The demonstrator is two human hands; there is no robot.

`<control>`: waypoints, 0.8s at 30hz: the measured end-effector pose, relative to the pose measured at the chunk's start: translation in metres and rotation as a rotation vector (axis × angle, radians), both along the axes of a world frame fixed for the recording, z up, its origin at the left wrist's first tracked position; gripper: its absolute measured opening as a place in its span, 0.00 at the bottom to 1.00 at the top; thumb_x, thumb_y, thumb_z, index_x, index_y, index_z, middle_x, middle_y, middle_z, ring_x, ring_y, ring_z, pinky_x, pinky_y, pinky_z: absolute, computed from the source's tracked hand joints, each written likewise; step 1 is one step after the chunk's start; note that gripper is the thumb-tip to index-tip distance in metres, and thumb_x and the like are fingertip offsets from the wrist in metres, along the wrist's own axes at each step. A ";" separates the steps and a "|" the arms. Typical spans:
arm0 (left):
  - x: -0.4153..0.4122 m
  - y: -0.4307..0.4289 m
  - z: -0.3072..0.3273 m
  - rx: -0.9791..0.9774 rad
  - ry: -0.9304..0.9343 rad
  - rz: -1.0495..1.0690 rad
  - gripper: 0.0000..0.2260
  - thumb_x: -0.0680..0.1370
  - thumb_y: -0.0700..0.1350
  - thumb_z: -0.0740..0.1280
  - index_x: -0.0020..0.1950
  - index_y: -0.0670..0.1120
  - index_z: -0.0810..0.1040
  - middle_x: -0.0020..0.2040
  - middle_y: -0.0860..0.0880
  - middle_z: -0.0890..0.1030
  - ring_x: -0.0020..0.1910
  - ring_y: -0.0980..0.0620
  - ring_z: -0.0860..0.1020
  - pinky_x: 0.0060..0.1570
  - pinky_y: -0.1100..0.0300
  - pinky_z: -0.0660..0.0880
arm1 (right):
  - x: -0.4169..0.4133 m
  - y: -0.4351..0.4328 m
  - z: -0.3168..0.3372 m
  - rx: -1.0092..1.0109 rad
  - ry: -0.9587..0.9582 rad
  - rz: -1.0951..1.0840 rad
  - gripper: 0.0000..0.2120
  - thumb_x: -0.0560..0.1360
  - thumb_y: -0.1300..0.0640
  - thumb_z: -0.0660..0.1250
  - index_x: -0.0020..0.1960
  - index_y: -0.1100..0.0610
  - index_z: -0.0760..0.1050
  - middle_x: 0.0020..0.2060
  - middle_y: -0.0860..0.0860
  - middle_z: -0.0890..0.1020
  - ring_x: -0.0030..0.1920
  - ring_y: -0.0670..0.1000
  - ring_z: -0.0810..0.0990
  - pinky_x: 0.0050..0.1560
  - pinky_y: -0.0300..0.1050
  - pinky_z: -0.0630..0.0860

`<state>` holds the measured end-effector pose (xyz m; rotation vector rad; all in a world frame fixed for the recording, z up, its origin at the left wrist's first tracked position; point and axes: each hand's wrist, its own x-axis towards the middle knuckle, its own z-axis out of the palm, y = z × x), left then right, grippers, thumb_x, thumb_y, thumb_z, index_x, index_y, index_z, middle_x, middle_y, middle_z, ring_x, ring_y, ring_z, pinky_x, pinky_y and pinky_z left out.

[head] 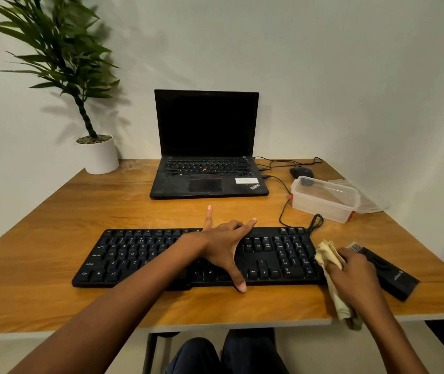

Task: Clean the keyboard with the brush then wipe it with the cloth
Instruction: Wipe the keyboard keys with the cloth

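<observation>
A black full-size keyboard (139, 255) lies across the front of the wooden desk. My left hand (224, 244) rests spread over its middle, fingers straight, thumb at the front edge. At the keyboard's right end my right hand (355, 276) grips a crumpled yellowish cloth (330, 259), whose tail hangs over the desk's front edge. A black brush (385, 269) with short bristles at its far end lies on the desk just right of my right hand.
An open black laptop (207, 168) stands behind the keyboard, its screen dark. A clear plastic box (323, 198) and a black mouse (300, 172) sit at the back right, with cables between them. A potted plant (99, 155) stands at the back left.
</observation>
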<state>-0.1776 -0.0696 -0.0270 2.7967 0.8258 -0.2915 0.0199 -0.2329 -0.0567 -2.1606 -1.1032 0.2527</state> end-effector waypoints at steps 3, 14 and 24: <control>0.001 0.000 0.001 -0.014 0.005 -0.003 0.58 0.64 0.64 0.74 0.75 0.54 0.31 0.78 0.48 0.50 0.77 0.47 0.46 0.58 0.30 0.22 | 0.009 0.035 0.009 -0.021 0.003 -0.009 0.09 0.76 0.64 0.62 0.52 0.67 0.77 0.31 0.51 0.74 0.30 0.48 0.71 0.27 0.40 0.62; 0.001 0.000 0.001 0.013 0.014 -0.005 0.59 0.64 0.66 0.73 0.75 0.53 0.30 0.78 0.47 0.49 0.77 0.46 0.46 0.58 0.30 0.23 | 0.007 0.030 0.009 -0.004 0.016 0.009 0.06 0.76 0.65 0.62 0.49 0.65 0.76 0.30 0.51 0.73 0.30 0.47 0.71 0.27 0.39 0.62; -0.023 -0.020 -0.014 0.123 -0.123 0.040 0.53 0.67 0.68 0.68 0.76 0.52 0.34 0.79 0.48 0.43 0.77 0.51 0.39 0.53 0.38 0.16 | 0.029 0.064 0.046 0.079 -0.236 0.365 0.07 0.75 0.62 0.65 0.50 0.62 0.79 0.44 0.56 0.79 0.42 0.52 0.72 0.38 0.44 0.63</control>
